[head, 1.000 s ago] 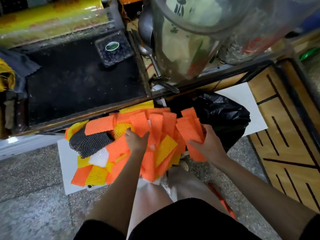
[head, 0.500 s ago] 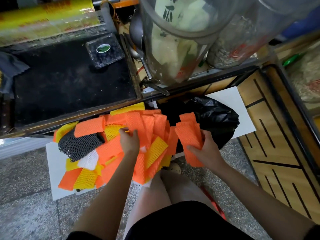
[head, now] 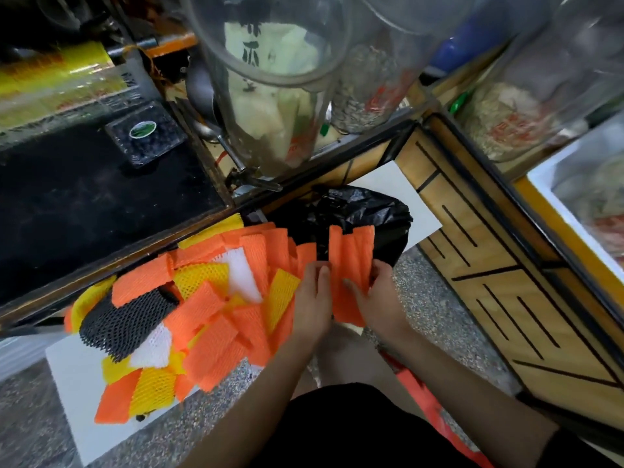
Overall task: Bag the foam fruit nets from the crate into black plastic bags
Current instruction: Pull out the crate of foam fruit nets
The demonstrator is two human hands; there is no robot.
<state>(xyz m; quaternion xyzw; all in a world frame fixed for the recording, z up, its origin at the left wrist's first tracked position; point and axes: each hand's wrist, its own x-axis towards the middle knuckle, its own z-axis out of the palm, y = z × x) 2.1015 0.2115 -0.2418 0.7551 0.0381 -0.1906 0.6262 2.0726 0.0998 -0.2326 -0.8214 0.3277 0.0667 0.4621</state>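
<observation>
The heap of foam nets is being left fanned across the white board, within easy reach. The black plastic bag is being kept just behind it, probably for loading. An orange bundle is being gripped by the right hand in front of the bag. It is apparently being squared by the left hand, with straight fingers pressed against its edge.

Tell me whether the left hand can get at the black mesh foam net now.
Probably yes: the black mesh foam net lies mostly uncovered atop the pile, left of the left hand, nothing between. That hand must first leave the orange foam-net bundle the right hand grips.
</observation>
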